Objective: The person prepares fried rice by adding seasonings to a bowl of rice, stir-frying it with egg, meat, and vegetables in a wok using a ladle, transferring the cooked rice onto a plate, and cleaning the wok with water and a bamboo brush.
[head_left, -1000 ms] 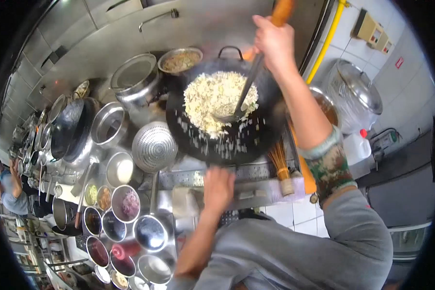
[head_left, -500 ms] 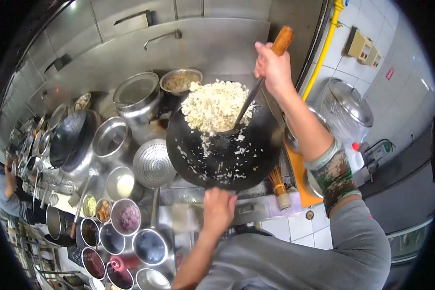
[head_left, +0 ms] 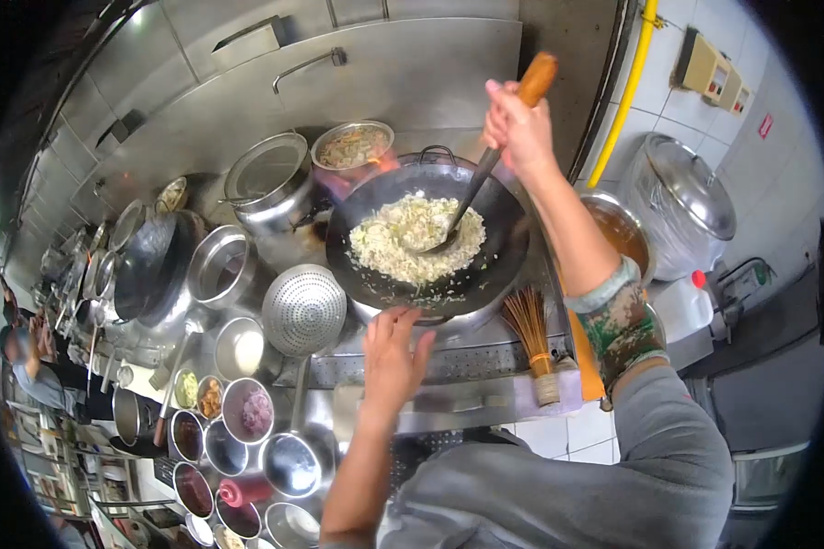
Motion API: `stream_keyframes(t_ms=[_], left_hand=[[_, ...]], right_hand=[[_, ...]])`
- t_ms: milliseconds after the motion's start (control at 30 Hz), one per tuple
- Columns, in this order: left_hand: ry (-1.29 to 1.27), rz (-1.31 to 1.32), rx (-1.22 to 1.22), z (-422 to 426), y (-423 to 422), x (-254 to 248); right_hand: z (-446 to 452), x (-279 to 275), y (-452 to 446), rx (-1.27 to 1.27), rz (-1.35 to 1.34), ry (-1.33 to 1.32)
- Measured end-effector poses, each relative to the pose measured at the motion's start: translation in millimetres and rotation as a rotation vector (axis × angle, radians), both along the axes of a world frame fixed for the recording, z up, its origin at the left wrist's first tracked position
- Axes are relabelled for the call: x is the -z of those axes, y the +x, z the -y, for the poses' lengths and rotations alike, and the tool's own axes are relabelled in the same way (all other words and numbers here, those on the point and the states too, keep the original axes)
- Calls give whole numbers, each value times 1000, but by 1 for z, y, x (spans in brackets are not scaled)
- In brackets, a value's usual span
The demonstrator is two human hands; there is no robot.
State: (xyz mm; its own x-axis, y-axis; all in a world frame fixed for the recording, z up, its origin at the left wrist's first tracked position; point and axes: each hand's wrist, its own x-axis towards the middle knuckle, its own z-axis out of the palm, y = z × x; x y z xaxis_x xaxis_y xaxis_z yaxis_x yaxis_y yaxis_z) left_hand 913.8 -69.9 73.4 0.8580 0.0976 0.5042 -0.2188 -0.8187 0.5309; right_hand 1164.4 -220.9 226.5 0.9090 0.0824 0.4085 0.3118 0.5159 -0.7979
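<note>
My right hand (head_left: 519, 137) is closed around the wooden handle of a ladle (head_left: 476, 183). Its bowl rests in the fried rice (head_left: 403, 240), which has bits of egg and green in it. The rice lies in the middle of a black wok (head_left: 499, 252), which sits level over the burner. At the wok's near rim is my left hand (head_left: 392, 359), its fingers bent at the edge and its thumb apart; the fingertips' grip is partly hidden.
A perforated strainer (head_left: 304, 309) and several pots and bowls of ingredients stand to the left. A bamboo brush (head_left: 533, 343) lies right of the wok. Behind it, a bowl of food (head_left: 352, 146) has flame beside it. A lidded pot (head_left: 687, 206) stands at right. Another person (head_left: 41, 366) is far left.
The wok has gone from tilted toward me to level, and its far handle now shows. The rice has dropped from a raised mass into the wok's middle. My left hand has shifted slightly left and up.
</note>
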Motion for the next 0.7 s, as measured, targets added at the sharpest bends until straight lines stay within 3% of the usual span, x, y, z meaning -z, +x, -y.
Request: stream_keyframes(t_ms=[167,267,400,467,533,633,700], left_hand=[[55,-48,27,9,11,-10],[83,-130,77,6,4,13],[-54,-156,86,28,-22,-21],[-45,36,7,36,-6,-29],[-39,65,16,31,1,15],[21,-51,33,27,-39,66],[-9,-83,86,23,-57,53]], right_hand=[[-17,36,19,-65,-128,137],[-9,-2,46,-103,-234,2],[10,-52,8,-33,-255,-179],[-10,-45,-13,21,-199,-223],[-30,-31,-23,294,-78,-356],[-21,-30,-39,273,19,-224],[-3,-37,-47,203,-4,-93]])
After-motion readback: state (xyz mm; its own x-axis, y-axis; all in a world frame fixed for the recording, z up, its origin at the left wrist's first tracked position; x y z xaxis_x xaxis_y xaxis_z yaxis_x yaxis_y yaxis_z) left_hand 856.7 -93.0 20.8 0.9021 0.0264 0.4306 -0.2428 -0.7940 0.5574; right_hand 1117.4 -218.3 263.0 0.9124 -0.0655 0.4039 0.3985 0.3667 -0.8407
